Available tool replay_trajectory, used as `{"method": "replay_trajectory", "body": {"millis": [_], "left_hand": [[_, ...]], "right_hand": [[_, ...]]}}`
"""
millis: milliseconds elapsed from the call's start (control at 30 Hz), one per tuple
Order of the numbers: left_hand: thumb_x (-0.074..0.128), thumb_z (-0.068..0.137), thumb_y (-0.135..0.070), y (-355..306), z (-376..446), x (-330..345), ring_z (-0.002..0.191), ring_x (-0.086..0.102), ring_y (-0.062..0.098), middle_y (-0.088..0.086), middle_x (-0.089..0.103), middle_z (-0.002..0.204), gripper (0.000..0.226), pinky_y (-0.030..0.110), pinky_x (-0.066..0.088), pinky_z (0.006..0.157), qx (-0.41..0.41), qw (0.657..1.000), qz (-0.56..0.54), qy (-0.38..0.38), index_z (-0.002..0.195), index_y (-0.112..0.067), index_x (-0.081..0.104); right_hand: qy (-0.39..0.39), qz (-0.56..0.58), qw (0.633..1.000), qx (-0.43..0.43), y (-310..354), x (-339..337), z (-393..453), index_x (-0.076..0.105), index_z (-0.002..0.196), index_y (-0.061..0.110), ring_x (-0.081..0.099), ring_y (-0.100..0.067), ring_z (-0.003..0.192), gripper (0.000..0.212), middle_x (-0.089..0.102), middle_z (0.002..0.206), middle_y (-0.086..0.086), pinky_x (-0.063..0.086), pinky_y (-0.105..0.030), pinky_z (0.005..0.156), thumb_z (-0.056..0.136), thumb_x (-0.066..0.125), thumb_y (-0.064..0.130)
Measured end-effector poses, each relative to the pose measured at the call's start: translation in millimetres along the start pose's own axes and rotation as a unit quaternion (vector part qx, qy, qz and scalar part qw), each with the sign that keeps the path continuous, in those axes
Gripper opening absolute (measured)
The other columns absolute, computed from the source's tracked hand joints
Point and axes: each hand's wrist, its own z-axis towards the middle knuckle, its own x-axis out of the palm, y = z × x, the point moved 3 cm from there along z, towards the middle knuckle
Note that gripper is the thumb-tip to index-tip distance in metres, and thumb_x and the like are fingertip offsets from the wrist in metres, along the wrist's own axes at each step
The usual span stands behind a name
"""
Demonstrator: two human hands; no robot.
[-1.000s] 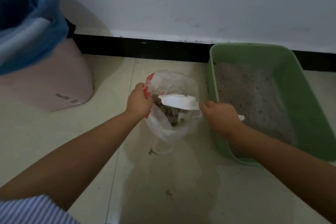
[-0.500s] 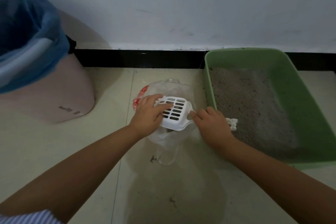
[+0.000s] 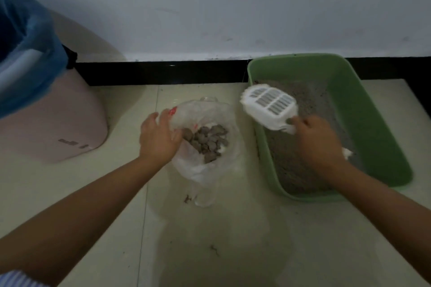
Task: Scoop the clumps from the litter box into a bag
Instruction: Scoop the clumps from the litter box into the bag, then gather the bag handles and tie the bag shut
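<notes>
Right hand (image 3: 319, 144) gripping slotted white plastic scoop (image 3: 269, 109) over green litter box (image 3: 349, 109); left hand (image 3: 158, 137), fingers loosely curled, on crinkled clear bag (image 3: 205, 170) of grey clumps (image 3: 206, 141); red print unreadable.
</notes>
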Motion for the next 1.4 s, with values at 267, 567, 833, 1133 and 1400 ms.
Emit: {"method": "replay_trajectory", "body": {"millis": [267, 567, 833, 1133, 1400], "left_hand": [[0.071, 0.078, -0.013, 0, -25, 63, 0.114, 0.055, 0.036, 0.018, 0.047, 0.132, 0.078, 0.046, 0.053, 0.088, -0.295, 0.851, -0.421, 0.106, 0.141, -0.004, 0.026], [0.038, 0.092, 0.001, -5, -41, 61, 0.068, 0.052, 0.017, 0.004, 0.054, 0.079, 0.025, 0.024, 0.049, 0.053, -0.3, 0.75, -0.548, 0.219, 0.107, -0.014, 0.051], [0.041, 0.099, -0.014, 37, -52, 39, 0.034, 0.056, 0.007, -0.002, 0.061, 0.044, 0.021, 0.019, 0.052, 0.042, -0.296, 0.703, -0.565, 0.315, 0.083, -0.012, 0.054], [0.048, 0.09, 0.006, 69, -24, -36, 0.031, 0.045, 0.002, -0.003, 0.051, 0.043, 0.026, 0.012, 0.03, 0.034, -0.171, 0.846, -0.38, 0.332, 0.071, -0.011, 0.046], [0.05, 0.094, -0.006, 11, 4, -78, 0.045, 0.038, 0.008, 0.0, 0.043, 0.058, 0.023, 0.017, 0.033, 0.045, -0.128, 0.835, -0.535, 0.029, 0.072, -0.012, 0.051]], "right_hand": [[0.298, -0.111, 0.936, 0.148, -30, 40, -50, 0.042, 0.13, 0.002, 0.041, -0.032, 0.123, 0.038, 0.042, 0.135, -0.02, 0.039, -0.039, 0.104, 0.094, 0.039, 0.014], [0.146, 0.185, 0.971, -0.045, 83, -19, 45, 0.051, 0.126, 0.001, 0.051, -0.028, 0.118, 0.043, 0.054, 0.129, -0.018, 0.038, -0.029, 0.092, 0.097, 0.041, 0.031], [0.294, 0.501, 0.784, 0.219, 138, 65, 134, 0.063, 0.096, 0.005, 0.06, -0.026, 0.092, 0.039, 0.061, 0.103, -0.011, 0.049, -0.042, 0.092, 0.08, 0.066, 0.041], [0.167, 0.676, 0.707, 0.122, 160, 8, 142, 0.048, 0.061, 0.012, 0.049, -0.01, 0.055, 0.036, 0.056, 0.043, 0.003, 0.045, -0.013, 0.041, 0.086, 0.045, -0.014], [0.161, 0.494, 0.854, 0.022, 143, -55, 124, 0.052, 0.096, 0.011, 0.053, -0.014, 0.055, 0.021, 0.048, 0.071, -0.005, 0.042, -0.017, 0.045, 0.083, 0.062, -0.001]]}}
